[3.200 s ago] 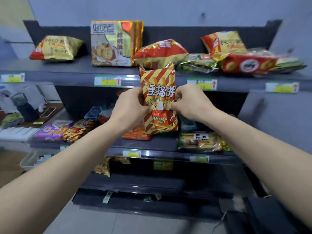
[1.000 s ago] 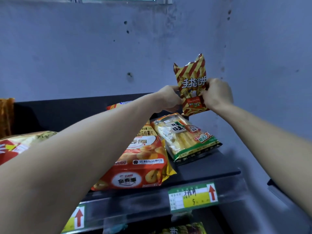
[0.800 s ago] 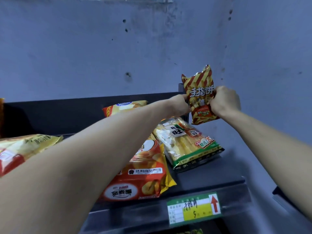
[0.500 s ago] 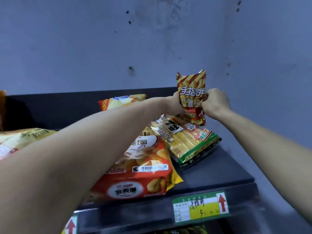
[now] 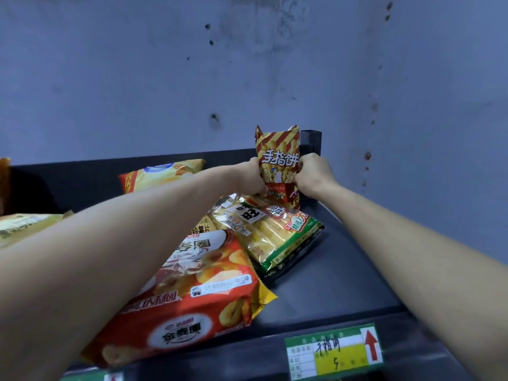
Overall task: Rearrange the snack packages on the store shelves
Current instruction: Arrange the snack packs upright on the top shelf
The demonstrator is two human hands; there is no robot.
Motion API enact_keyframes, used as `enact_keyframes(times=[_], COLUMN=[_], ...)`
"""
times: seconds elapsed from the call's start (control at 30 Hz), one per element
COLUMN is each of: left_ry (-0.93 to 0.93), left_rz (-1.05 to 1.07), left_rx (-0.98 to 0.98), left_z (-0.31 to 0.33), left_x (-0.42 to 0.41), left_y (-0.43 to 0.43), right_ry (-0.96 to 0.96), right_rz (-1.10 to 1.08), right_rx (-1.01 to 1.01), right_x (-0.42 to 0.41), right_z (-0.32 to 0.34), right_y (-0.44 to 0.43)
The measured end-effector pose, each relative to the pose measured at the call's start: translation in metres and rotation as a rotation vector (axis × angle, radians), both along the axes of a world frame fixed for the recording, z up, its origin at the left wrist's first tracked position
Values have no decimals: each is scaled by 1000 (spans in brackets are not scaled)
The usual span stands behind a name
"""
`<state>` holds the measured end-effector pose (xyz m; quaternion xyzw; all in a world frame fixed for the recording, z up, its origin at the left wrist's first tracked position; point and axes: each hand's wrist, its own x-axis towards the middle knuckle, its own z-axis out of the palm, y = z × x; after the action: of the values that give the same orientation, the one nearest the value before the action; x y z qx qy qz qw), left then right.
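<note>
I have both hands up at the back right corner of the top shelf (image 5: 338, 273). Between them they hold 1 striped snack bag (image 5: 277, 158) upright, its white lettering facing me. The left hand (image 5: 254, 176) has its fingers curled tight around the bag's left edge, and the right hand (image 5: 313, 174) grips the right edge the same way. The bag's lower end sits just over the far end of a green-edged pack (image 5: 277, 235), which lies flat on the shelf (I cannot tell whether the two touch). A dark back panel (image 5: 310, 141) stands just behind the bag.

Nearer to me, a red pack (image 5: 198, 295) lies flat, overlapping the green-edged one and partly hidden by my left forearm. A yellow bag (image 5: 162, 173) leans at the back, to the left. On the shelf's front lip is 1 green-and-yellow price label (image 5: 334, 351) with a red arrow. The stained blue wall (image 5: 247, 64) rises behind it all.
</note>
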<state>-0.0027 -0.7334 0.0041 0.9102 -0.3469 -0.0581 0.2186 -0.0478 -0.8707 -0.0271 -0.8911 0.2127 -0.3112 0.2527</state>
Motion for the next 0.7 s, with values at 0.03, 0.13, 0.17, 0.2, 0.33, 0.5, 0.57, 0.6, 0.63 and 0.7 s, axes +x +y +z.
enact_keyframes(times=[0.03,0.13,0.17,0.2,0.33,0.5,0.57,0.6,0.63,0.7], left_ry=[-17,-28,-32,-33,-34,-25,-31,-35,-42,-61], left_rz=[7,16,5,-7,-19,9,32,46,56,68], left_rx=[4,-1,-3,0,-10,-2,-11,-21,-33,-53], left_z=[-1,-2,-2,-2,-3,-3,-1,1,3,7], left_x=[0,-2,-4,-6,-11,-9,-9,-10,-10,-13], left_y=[-1,-1,-1,0,1,2,5,7,9,14], right_ry=[5,13,14,14,41,81,82,80,74,47], right_rz=[4,16,16,13,9,13,2,-9,-24,-63], right_rx=[0,2,1,-1,-8,18,13,4,-8,-28], right_x=[0,-1,-1,-1,-2,-5,-8,-10,-12,-17], right_z=[0,1,1,2,0,-2,0,1,2,5], right_y=[0,0,0,-1,-3,-4,-4,-3,-2,1])
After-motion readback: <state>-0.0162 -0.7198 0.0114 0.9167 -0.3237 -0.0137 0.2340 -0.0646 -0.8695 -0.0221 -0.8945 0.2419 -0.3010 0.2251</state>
